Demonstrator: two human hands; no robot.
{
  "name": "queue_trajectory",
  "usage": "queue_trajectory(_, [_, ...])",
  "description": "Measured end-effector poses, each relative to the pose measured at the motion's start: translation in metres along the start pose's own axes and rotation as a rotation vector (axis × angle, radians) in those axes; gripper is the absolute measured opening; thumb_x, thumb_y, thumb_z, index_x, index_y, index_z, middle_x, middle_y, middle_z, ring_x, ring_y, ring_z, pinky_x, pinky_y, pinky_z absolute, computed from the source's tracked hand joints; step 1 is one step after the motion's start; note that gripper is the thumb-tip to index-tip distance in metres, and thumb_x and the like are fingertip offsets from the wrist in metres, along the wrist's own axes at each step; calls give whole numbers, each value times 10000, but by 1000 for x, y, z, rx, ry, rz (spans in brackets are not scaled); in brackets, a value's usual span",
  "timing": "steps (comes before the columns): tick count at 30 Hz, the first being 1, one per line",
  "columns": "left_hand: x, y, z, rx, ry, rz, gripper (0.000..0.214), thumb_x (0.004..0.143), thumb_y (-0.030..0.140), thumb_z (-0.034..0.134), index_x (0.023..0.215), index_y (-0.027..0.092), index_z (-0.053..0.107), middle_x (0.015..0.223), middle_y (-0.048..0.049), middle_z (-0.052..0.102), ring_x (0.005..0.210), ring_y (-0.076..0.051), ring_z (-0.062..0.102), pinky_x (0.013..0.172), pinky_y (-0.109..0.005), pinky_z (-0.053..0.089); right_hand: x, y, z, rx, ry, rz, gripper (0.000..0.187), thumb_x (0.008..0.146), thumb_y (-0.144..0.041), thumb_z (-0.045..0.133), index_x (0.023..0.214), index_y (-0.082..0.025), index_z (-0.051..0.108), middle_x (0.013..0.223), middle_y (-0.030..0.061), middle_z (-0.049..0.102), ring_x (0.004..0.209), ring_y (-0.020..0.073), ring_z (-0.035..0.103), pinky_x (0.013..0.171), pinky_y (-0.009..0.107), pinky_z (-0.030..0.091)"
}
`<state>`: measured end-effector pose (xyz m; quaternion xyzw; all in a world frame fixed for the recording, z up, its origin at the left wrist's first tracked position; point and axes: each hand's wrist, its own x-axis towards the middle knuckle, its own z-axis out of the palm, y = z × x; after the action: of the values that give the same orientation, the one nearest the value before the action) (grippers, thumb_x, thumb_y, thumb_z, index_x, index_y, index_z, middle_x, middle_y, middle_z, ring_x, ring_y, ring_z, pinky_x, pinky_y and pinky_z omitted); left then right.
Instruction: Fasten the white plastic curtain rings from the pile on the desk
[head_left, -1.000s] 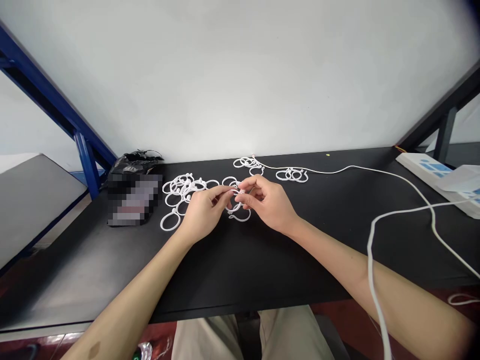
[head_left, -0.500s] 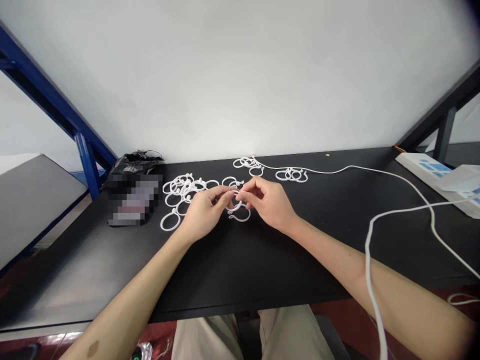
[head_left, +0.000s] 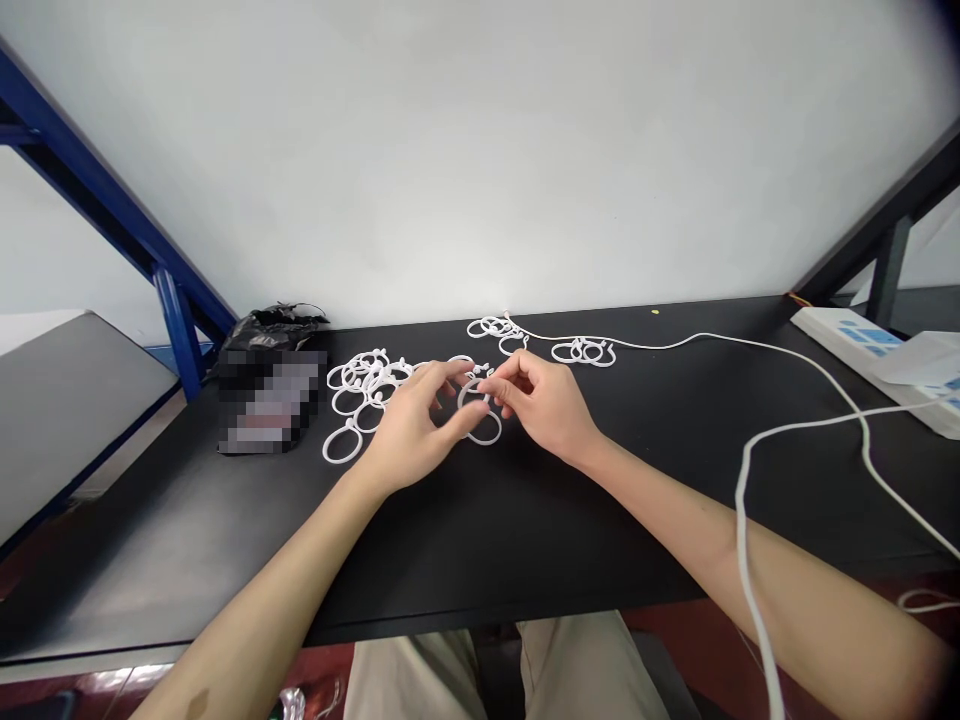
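Both hands meet over the middle of a black table (head_left: 525, 520). My left hand (head_left: 416, 425) and my right hand (head_left: 544, 405) each pinch a white plastic ring (head_left: 472, 400) held between them, just above the tabletop. A second white ring (head_left: 487, 432) lies right under it. To the left of my left hand sits a loose pile of several white rings (head_left: 364, 385). Behind my right hand lie two more small clusters of rings (head_left: 496, 327), (head_left: 583, 351).
A black bag with a blurred package (head_left: 268, 385) lies at the back left. A white cord (head_left: 750, 440) runs from the far rings across the right side and over my right forearm. A white box with blue marks (head_left: 877, 350) sits far right. Blue frame posts stand left.
My left fingers have spread and shifted right along the ring, and the ring now shows more fully between the two hands. The hands stayed in the same spot.
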<state>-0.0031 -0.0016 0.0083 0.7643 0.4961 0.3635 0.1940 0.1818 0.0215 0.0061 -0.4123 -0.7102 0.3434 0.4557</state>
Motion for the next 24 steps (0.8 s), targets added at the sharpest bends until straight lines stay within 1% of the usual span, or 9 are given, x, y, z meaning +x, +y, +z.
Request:
queue_trajectory(2, [-1,1,2,82,-29,86,411,867,447,588,1206,215,578,1059,-61,638,912,-199,579,799,-326,477,-1,2,2,27,-38,-14,375,816,-567,653,772,-195,621,665,-24,641,514,98,573,529,236,457])
queue_trajectory(4, [-1,0,5,154,-18,120,329,888,406,565,1157,220,597,1022,-54,635,915,-199,580,809,-329,478,-1,5,3,36,-68,-8,361,845,-560,623,891,-201,630,734,-15,668,547,104,595,560,245,478])
queue_trajectory(6, [1,-4,5,221,48,120,291,898,382,547,1132,219,605,1006,-55,636,942,-209,581,836,-342,478,0,9,3,-15,-81,14,374,888,-547,572,1050,-211,607,815,1,688,620,122,631,618,267,501])
queue_trajectory(8, [4,-11,3,313,153,89,296,894,374,548,1134,210,604,1039,-71,638,997,-234,571,885,-374,469,1,12,3,-129,-94,12,366,914,-521,544,1112,-218,594,884,19,691,727,147,651,689,299,512])
queue_trajectory(11, [7,-25,-7,494,307,-7,327,884,372,545,1150,191,603,1110,-109,625,1070,-292,534,945,-442,439,1,13,2,-321,-170,-70,293,897,-467,586,1040,-218,644,975,42,671,922,197,620,799,355,509])
queue_trajectory(13, [8,-34,-14,605,347,-86,369,875,379,538,1180,178,593,1127,-135,615,1077,-331,519,923,-475,438,-1,11,2,-397,-232,-138,282,872,-451,623,1032,-222,665,1024,53,655,1003,223,575,856,393,500])
queue_trajectory(19, [6,-46,-21,740,290,-202,454,862,385,519,1250,153,562,1161,-184,598,1095,-391,496,860,-523,434,-5,8,8,-496,-355,-227,328,824,-452,683,1060,-225,696,1019,73,623,997,252,535,882,455,498])
queue_trajectory(22, [6,-43,-18,708,287,-175,423,872,380,510,1225,157,578,1183,-173,598,1110,-380,488,882,-521,426,-5,10,12,-517,-373,-251,213,839,-385,685,974,-223,716,968,60,615,972,236,535,882,438,495])
queue_trajectory(24, [6,-39,-16,656,294,-121,375,885,366,499,1185,165,596,1176,-152,611,1108,-358,488,908,-511,421,-5,11,13,-487,-338,-255,141,856,-339,674,929,-227,718,958,51,613,967,220,532,875,409,496])
